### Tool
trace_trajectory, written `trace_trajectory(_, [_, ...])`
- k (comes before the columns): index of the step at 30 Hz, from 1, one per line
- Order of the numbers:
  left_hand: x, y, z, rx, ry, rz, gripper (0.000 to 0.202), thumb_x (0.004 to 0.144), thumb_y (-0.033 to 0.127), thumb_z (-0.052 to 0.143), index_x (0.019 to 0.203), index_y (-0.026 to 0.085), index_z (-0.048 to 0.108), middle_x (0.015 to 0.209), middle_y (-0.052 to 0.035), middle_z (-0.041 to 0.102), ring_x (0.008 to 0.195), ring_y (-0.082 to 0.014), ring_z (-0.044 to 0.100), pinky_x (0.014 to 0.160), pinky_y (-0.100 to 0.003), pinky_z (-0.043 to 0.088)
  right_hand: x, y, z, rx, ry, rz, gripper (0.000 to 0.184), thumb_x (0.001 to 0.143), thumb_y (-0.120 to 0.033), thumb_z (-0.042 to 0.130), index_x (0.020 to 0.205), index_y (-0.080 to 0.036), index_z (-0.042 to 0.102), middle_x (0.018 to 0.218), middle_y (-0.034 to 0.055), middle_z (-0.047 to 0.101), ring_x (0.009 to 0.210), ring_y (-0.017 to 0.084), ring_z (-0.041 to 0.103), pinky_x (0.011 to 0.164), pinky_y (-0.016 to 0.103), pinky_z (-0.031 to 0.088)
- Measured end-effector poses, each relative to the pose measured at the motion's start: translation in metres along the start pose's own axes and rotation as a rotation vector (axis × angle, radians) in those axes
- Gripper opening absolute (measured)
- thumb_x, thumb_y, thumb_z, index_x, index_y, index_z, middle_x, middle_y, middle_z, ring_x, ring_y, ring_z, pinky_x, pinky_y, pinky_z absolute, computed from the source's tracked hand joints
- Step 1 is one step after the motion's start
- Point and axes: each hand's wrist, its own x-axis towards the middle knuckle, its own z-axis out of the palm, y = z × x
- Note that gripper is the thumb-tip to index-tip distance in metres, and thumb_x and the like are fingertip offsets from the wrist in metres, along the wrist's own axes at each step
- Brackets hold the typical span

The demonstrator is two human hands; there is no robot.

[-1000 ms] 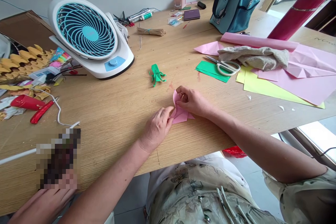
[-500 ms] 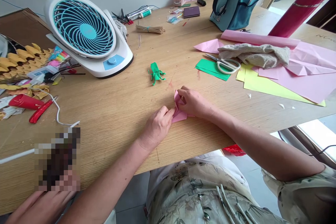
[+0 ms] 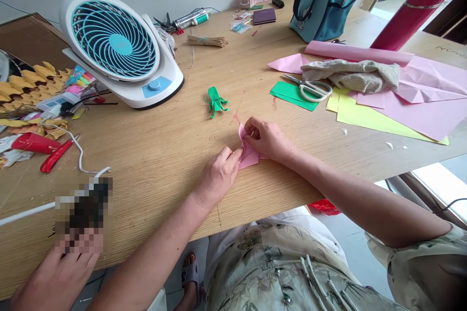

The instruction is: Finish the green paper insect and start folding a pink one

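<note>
A small folded pink paper (image 3: 248,153) lies on the wooden table (image 3: 156,155) near its front edge. My left hand (image 3: 218,175) presses its fingertips on the paper's left corner, fingers curled. My right hand (image 3: 266,139) pinches the paper's upper flap and covers its right part. A finished green origami figure (image 3: 215,101) sits just beyond the hands.
A white and teal desk fan (image 3: 118,49) stands at back left beside yellow paper pieces (image 3: 29,85). Scissors (image 3: 310,88) rest on a green sheet, with pink and yellow sheets (image 3: 401,107) and a cloth at right. A teal bag (image 3: 324,0) stands behind. Another person's hand (image 3: 54,277) is at lower left.
My right hand has drawn the pink flap slightly inward and down; the paper looks more folded. The other person's hand at lower left has shifted a little.
</note>
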Motion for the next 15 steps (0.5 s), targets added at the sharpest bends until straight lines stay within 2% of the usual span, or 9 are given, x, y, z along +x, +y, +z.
trace_trajectory(3, [-0.001,0.004,-0.002,-0.152,0.034,-0.098,0.027,0.095,0.015,0.051,0.119,0.028,0.05,0.086,-0.0039,0.064,0.077,-0.0215,0.065,0.068,-0.038,0.055,-0.001,-0.001,0.001,0.09,-0.044,-0.062,0.013,0.077,-0.012,0.058,0.088,-0.018,0.058,0.081,0.001,0.067,0.066,0.01,0.059,0.062,0.021,0.043])
trace_trajectory(5, [0.001,0.004,-0.004,-0.319,0.072,-0.238,0.03,0.089,0.013,0.06,0.113,0.027,0.046,0.075,0.0025,0.063,0.067,-0.017,0.065,0.063,-0.032,0.053,-0.001,-0.003,0.002,0.139,-0.096,-0.09,0.018,0.077,-0.011,0.057,0.094,-0.018,0.058,0.09,0.0025,0.069,0.07,0.011,0.063,0.065,0.021,0.046])
trace_trajectory(8, [0.008,-0.004,-0.007,-0.588,0.111,-0.418,0.045,0.086,0.014,0.063,0.121,0.023,0.037,0.07,0.0087,0.061,0.051,-0.0107,0.062,0.05,-0.021,0.047,-0.002,-0.005,0.002,0.168,-0.166,-0.123,0.025,0.077,-0.009,0.055,0.1,-0.018,0.057,0.097,0.004,0.069,0.077,0.012,0.067,0.068,0.022,0.048])
trace_trajectory(10, [0.016,-0.017,-0.009,-0.562,0.16,-0.375,0.058,0.085,0.009,0.062,0.134,0.023,0.034,0.078,0.0069,0.061,0.053,-0.0075,0.06,0.053,-0.019,0.048,-0.002,-0.005,0.001,0.167,-0.194,-0.141,0.024,0.077,-0.007,0.055,0.099,-0.018,0.057,0.094,0.0032,0.068,0.08,0.013,0.068,0.068,0.022,0.049])
trace_trajectory(12, [0.024,-0.035,-0.013,-0.421,0.214,-0.27,0.059,0.082,0.004,0.059,0.135,0.023,0.044,0.1,-0.0013,0.061,0.062,-0.0058,0.059,0.061,-0.02,0.051,-0.002,-0.003,0.001,0.153,-0.208,-0.16,0.024,0.078,-0.006,0.055,0.098,-0.019,0.056,0.091,0.0024,0.068,0.082,0.014,0.069,0.069,0.022,0.05])
trace_trajectory(13, [0.029,-0.045,-0.015,-0.379,0.21,-0.223,0.056,0.082,0.002,0.058,0.133,0.022,0.05,0.114,-0.0058,0.059,0.068,-0.0061,0.059,0.065,-0.021,0.053,-0.003,-0.001,0.001,0.143,-0.214,-0.171,0.025,0.078,-0.005,0.055,0.099,-0.019,0.056,0.091,0.0023,0.067,0.082,0.014,0.068,0.07,0.023,0.05])
trace_trajectory(15, [0.037,-0.063,-0.018,-0.374,0.089,-0.084,0.039,0.081,0.001,0.055,0.115,0.02,0.064,0.128,-0.009,0.054,0.082,-0.0089,0.063,0.067,-0.02,0.053,-0.003,0.001,-0.001,0.102,-0.221,-0.224,0.025,0.079,-0.003,0.054,0.1,-0.018,0.056,0.093,0.0034,0.067,0.082,0.014,0.067,0.072,0.023,0.05])
